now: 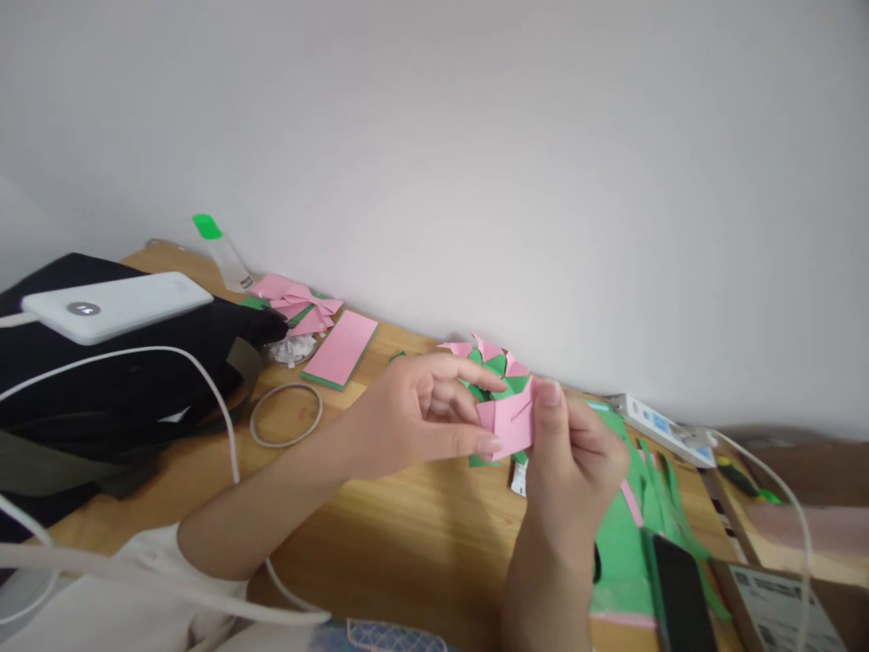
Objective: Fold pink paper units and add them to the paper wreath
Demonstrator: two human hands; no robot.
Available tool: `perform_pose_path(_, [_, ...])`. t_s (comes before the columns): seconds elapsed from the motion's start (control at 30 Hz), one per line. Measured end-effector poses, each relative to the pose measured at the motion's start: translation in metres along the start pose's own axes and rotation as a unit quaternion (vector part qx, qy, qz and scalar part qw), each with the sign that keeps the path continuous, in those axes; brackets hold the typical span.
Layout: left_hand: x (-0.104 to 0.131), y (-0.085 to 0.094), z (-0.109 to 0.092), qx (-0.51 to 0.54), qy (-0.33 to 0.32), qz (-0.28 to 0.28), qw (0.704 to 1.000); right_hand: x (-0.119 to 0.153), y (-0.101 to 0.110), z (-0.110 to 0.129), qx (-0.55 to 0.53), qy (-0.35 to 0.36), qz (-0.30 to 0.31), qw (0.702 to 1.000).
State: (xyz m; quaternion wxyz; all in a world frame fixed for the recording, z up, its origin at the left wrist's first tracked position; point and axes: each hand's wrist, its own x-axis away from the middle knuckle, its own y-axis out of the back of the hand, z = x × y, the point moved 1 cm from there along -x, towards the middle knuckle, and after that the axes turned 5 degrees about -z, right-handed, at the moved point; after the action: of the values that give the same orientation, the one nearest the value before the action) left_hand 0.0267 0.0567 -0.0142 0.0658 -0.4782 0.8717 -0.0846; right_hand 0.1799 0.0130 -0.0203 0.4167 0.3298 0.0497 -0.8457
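A small pink piece of folded paper is held up above the wooden table between both hands. My right hand pinches its right edge, thumb on the near face. At its left edge my left hand grips the lower corner with the thumb, while the index finger stretches along the top. A dark slanting line shows on the paper's face. Just behind are folded green and pink paper pieces, partly hidden by the hands and the held paper.
Left lie a stack of pink paper strips, pink folded pieces, a green-capped bottle, a ring and a white power bank on black cloth. Right are green paper sheets, a phone and a power strip.
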Motion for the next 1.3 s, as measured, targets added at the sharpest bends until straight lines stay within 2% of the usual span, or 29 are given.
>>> perform_pose_path(0.1, [0.001, 0.002, -0.001, -0.006, -0.027, -0.024, 0.999, -0.002, 0.001, 0.001, 0.003, -0.005, -0.015, 1.000])
perform_pose_path(0.3, [0.001, 0.005, -0.007, -0.090, -0.100, -0.094, 0.987, -0.008, 0.004, 0.002, -0.096, -0.008, 0.057, 0.994])
perform_pose_path(0.37, [0.001, 0.004, -0.006, -0.171, -0.162, -0.169, 0.957, -0.007, 0.002, 0.002, -0.105, -0.003, 0.065, 0.992])
perform_pose_path(0.43, [0.002, 0.002, -0.006, -0.268, -0.243, -0.266, 0.893, -0.004, 0.000, 0.003, -0.073, 0.031, 0.033, 0.996])
perform_pose_path(0.47, [0.003, 0.000, -0.005, -0.306, -0.279, -0.298, 0.860, -0.003, -0.001, 0.005, -0.045, 0.059, 0.008, 0.997])
perform_pose_path(0.5, [0.004, -0.001, -0.005, -0.331, -0.305, -0.311, 0.837, -0.001, -0.002, 0.007, -0.016, 0.093, -0.015, 0.995])
perform_pose_path(0.53, [0.005, -0.002, -0.005, -0.341, -0.319, -0.309, 0.829, 0.001, -0.003, 0.008, 0.008, 0.128, -0.033, 0.991])
perform_pose_path(0.6, [0.006, -0.003, -0.005, -0.324, -0.320, -0.283, 0.844, 0.004, -0.003, 0.011, 0.038, 0.180, -0.041, 0.982])
perform_pose_path(0.67, [0.008, -0.004, -0.005, -0.279, -0.299, -0.251, 0.877, 0.005, -0.003, 0.012, 0.044, 0.207, -0.031, 0.977])
perform_pose_path(0.8, [0.012, -0.003, -0.005, -0.179, -0.268, -0.178, 0.930, 0.007, 0.001, 0.013, 0.038, 0.221, -0.007, 0.974])
perform_pose_path(0.9, [0.013, -0.003, -0.003, -0.120, -0.230, -0.131, 0.957, 0.008, 0.002, 0.014, 0.032, 0.217, 0.000, 0.976])
perform_pose_path(1.03, [0.013, -0.004, -0.003, -0.054, -0.191, -0.107, 0.974, 0.007, 0.001, 0.016, 0.006, 0.197, 0.007, 0.980])
perform_pose_path(1.17, [0.012, -0.006, -0.006, -0.015, -0.146, -0.115, 0.982, 0.004, -0.002, 0.018, -0.034, 0.162, 0.022, 0.986])
perform_pose_path(1.3, [0.009, -0.008, -0.008, 0.032, -0.118, -0.129, 0.984, 0.008, -0.004, 0.019, 0.005, 0.171, 0.003, 0.985])
